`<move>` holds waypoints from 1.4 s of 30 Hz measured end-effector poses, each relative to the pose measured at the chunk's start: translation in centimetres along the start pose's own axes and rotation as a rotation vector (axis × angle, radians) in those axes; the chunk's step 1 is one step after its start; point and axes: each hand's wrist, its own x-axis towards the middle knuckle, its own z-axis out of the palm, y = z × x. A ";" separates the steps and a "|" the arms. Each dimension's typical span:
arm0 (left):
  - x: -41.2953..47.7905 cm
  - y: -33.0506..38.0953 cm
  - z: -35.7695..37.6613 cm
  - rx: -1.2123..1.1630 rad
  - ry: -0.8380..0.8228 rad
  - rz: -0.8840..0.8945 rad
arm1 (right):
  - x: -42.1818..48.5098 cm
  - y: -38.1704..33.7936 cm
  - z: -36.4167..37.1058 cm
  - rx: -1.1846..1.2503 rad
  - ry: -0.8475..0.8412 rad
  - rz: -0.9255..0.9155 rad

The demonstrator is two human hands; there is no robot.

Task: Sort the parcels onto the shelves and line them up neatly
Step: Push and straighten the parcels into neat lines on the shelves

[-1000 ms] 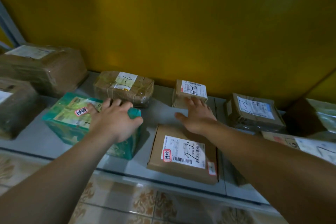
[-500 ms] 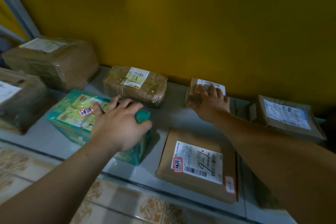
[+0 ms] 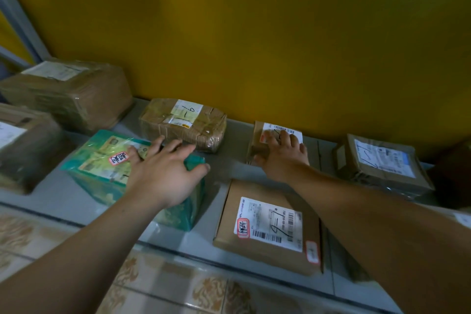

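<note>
Down on the grey shelf (image 3: 230,168), the left hand (image 3: 163,176) lies with flat, spread fingers on the green parcel (image 3: 96,168) near the front edge, while the right hand (image 3: 283,158) rests straight fingers on the small brown box (image 3: 257,146) beside the yellow wall (image 3: 254,46).

Left parcel (image 3: 28,150) cut off (label (image 3: 9,134) unreadable).

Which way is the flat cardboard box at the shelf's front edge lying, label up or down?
Label up: the flat cardboard box rests on the shelf, white barcode label facing upward.
</note>
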 end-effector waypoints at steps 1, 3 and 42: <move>0.1 0.1 -0.3 -0.037 -0.015 -0.004 | -0.4 -0.2 -0.3 0.027 -0.009 -0.005; 0.2 0.2 -1.1 -0.161 -0.008 -0.008 | -1.6 -1.2 -1.3 0.096 0.003 -0.043; 0.3 -7.8 -0.4 -0.036 0.064 -0.127 | -1.1 -10.4 -3.9 0.479 -0.002 -0.277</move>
